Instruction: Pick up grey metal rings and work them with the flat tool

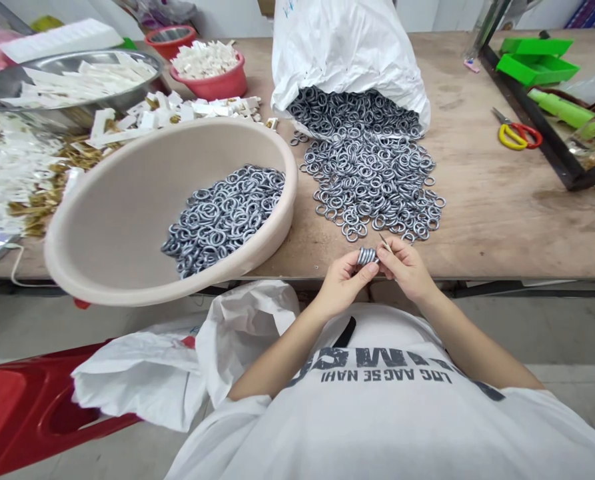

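Hands together, right of beige basin (117, 207): left hand (342, 283) pinched short stack of metallic-grey rings (366, 257), right hand (411, 270) gripped thin pointed tool (386, 243). Seemingly partway along: heap of rings (227, 217) sat inside basin; larger loose pile (377, 183) lay right of basin, spilling from white sack (350, 47), apparently left to handle.

White shirt (372, 420): dark print, upside down in view, reads "LOG", then apparently "AAGSE", then "NAHI", with a larger line alongside partly lost in folds; blue marks on upper sack (347, 47) and lower sack (152, 373) illegible.
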The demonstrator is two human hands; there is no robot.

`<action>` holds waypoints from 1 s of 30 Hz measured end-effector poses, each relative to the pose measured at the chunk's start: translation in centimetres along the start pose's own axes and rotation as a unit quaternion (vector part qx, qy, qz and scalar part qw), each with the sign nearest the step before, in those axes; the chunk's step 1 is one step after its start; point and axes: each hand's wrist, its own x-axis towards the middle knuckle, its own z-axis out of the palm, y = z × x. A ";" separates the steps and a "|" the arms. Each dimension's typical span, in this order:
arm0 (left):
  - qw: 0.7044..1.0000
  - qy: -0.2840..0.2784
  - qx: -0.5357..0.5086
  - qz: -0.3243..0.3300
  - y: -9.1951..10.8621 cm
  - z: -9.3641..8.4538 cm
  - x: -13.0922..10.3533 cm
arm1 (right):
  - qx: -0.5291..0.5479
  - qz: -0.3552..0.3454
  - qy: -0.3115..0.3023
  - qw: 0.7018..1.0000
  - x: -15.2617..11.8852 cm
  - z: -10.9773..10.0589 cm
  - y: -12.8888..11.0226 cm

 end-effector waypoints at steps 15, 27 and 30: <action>0.999 0.031 -0.001 -0.015 -0.7 -0.1 0.1 | 0.018 0.000 -0.013 1.000 -0.3 -0.1 0.0; 0.995 0.045 0.088 0.016 -0.7 -0.2 0.3 | 0.002 0.002 0.006 1.000 -0.1 -0.1 0.2; 0.994 0.051 0.097 0.011 -0.9 -0.3 0.2 | 0.003 0.004 0.007 1.000 -0.2 -0.1 0.1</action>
